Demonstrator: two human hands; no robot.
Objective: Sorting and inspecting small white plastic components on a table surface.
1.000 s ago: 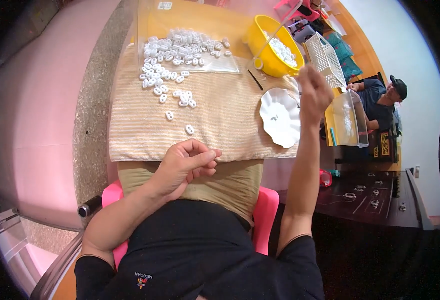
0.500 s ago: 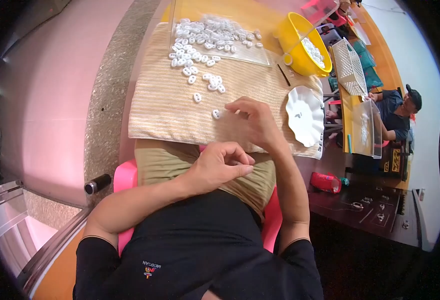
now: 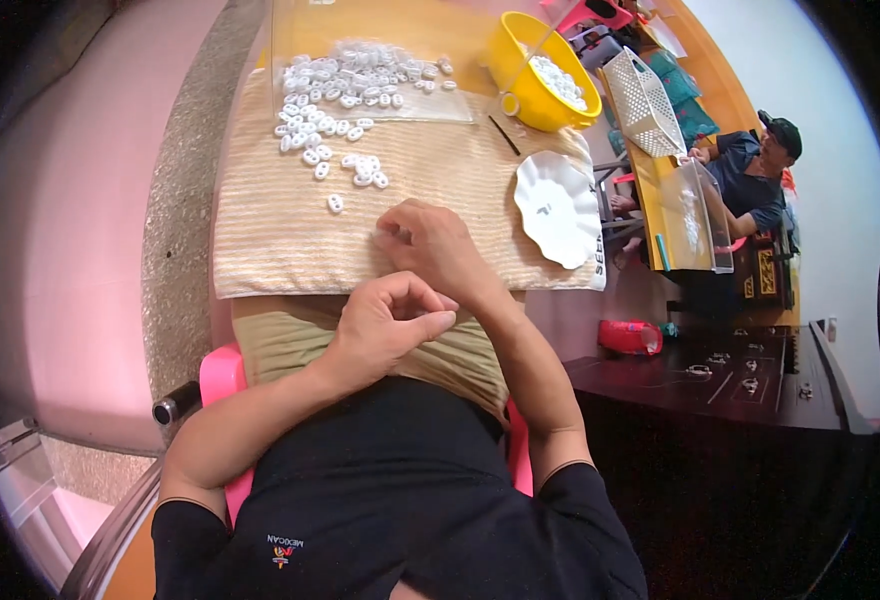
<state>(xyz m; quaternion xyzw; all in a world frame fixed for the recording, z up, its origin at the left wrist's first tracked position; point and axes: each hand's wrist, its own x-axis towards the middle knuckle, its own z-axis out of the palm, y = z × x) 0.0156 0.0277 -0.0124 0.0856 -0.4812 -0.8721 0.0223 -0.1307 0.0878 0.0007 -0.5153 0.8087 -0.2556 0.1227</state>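
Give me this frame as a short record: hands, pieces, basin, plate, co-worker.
Left hand: above the lap, fingers curled; grip unclear
Right hand: over the striped towel, fingers curled; grip unclear
Pieces: small, white; heaped far left, some scattered nearer
Basin: yellow, holding white pieces
Plate: white, wavy-rimmed, towel's right side
Co-worker: at another table, right

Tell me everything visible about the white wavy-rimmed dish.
The white, roundish, shallow dish with a wavy rim looks smooth, plastic or ceramic; I can't tell which. It lies open side up near the right edge of the orange-and-white striped towel, which it rests on. A few small grey bits, too small to identify, lie inside. The bare right hand is apart from it.
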